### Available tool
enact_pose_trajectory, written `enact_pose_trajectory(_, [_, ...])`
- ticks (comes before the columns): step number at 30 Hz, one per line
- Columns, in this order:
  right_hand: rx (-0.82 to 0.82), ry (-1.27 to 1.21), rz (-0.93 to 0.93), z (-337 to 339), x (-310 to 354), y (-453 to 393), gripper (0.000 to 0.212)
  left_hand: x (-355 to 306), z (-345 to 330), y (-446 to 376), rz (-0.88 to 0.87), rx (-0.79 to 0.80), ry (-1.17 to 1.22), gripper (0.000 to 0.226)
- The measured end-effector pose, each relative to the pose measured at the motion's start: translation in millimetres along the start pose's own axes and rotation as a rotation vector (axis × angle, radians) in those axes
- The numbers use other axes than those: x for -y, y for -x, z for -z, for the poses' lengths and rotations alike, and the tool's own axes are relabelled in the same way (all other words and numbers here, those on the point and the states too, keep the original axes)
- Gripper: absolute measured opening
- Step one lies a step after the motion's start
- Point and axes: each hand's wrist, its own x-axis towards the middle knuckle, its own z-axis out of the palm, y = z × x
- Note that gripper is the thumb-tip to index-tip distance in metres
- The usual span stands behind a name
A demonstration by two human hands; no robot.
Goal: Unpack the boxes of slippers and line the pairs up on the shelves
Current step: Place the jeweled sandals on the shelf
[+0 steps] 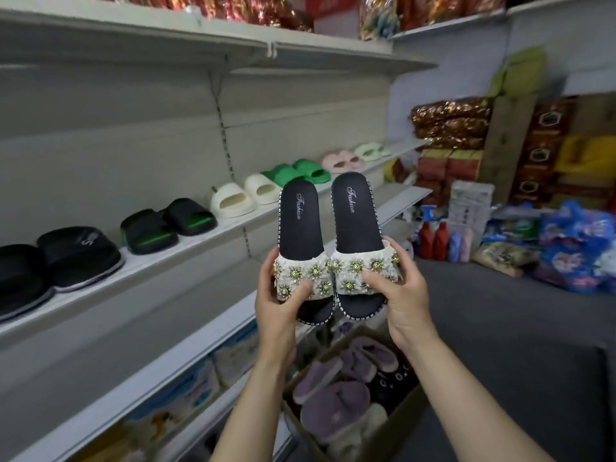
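Black-soled jewelled slippers, a pair, are held up side by side in the air in front of the shelf's front edge: the left slipper (301,251) in the left hand (278,303), the right slipper (361,241) in the right hand (405,300). Each grip is closed on its slipper at the toe end, thumb on the white beaded strap, fingers curled under the sole; heels point up and away. The two slippers touch at the straps.

Below them an open cardboard box (336,348) holds purple plush slippers (333,395). Along the middle shelf (200,243), pairs stand in a row near its front edge: black slides (56,265), black-and-green slides (168,226), cream slides (246,196), green slides (296,173), pink slippers (341,160), pale green slippers (371,150). Open room shows on that shelf behind the row.
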Motion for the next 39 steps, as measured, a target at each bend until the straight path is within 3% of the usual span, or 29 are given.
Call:
enact_pose_trajectory(9, [-0.131, 0.051, 0.167, 76, 43, -103, 0.068, 45, -131, -71, 0.02, 0.159, 0.103, 0.072])
enact_pose_trajectory(19, [-0.155, 0.076, 0.153, 195, 73, -261, 0.069, 137, -305, -147, 0.05, 0.188, 0.164, 0.08])
enact_pose_trajectory(39, [-0.065, 0.089, 0.128, 279, 15, -625, 0.067, 305, -490, -401, -0.016, 0.109, 0.126, 0.069])
